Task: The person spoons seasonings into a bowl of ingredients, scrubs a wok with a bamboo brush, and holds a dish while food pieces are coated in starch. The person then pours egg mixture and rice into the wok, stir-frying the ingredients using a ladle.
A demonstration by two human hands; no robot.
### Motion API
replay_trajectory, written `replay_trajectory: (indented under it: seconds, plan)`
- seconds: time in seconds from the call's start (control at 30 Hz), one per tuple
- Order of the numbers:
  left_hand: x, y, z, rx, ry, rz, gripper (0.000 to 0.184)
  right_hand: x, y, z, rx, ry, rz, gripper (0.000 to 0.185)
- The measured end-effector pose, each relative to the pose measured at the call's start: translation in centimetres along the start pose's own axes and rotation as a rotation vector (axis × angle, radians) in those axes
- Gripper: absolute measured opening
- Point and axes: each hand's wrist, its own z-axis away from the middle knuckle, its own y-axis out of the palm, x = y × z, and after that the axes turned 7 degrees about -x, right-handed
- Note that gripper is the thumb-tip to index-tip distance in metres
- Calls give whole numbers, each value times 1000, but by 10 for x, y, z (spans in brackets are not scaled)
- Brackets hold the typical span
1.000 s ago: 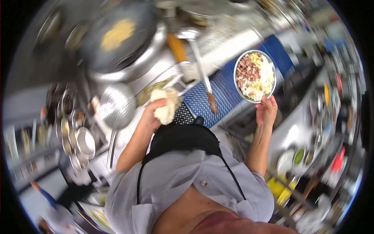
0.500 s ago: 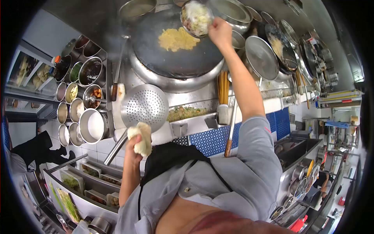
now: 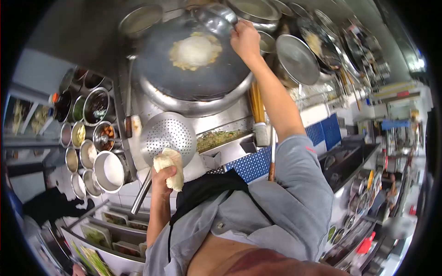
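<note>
My right hand (image 3: 246,40) grips the rim of a metal bowl (image 3: 215,19), which is tipped on its side over the large dark wok (image 3: 156,69). In the wok lies a white mound of rice (image 3: 194,51) on top of yellow egg (image 3: 177,57). My left hand (image 3: 161,179) is closed around a bunched cream cloth (image 3: 169,168), in front of a perforated metal ladle (image 3: 169,135). The inside of the bowl is turned away from view.
Metal pots of sauces and seasonings (image 3: 109,171) stand at the left. A bamboo brush (image 3: 258,106) and a strainer (image 3: 297,60) are right of the wok. Food trays (image 3: 96,234) sit lower left. A long-handled ladle (image 3: 129,92) lies left of the wok.
My right hand has carried the filled bowl from the right to above the wok and tipped it. Rice now covers much of the egg. The left hand still holds the cloth, slightly lower.
</note>
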Motion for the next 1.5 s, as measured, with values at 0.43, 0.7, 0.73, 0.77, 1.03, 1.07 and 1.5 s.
replay_trajectory:
  seconds: [0.43, 0.7, 0.73, 0.77, 1.03, 1.07, 1.5]
  plan:
    - [81, 139, -17, 738, -488, -291, 69, -65, -367, 374, -844, 1666, -748, 5]
    - [142, 224, 43, 926, -568, -478, 72, -157, -606, 518, -1589, 1688, -118, 11]
    - [148, 226, 48, 893, -556, -497, 72, -177, -625, 541, -1660, 1664, -103, 11]
    - [153, 224, 51, 850, -537, -512, 72, -200, -641, 571, -1687, 1666, -160, 18]
    - [147, 178, 62, 520, -448, -452, 69, -156, -539, 513, -870, 1715, -589, 29]
    - [147, 168, 60, 506, -448, -418, 69, -126, -503, 480, -516, 1750, -597, 24]
    - [83, 93, 58, 270, -159, -107, 61, 7, -248, 384, 354, 1266, -511, 17]
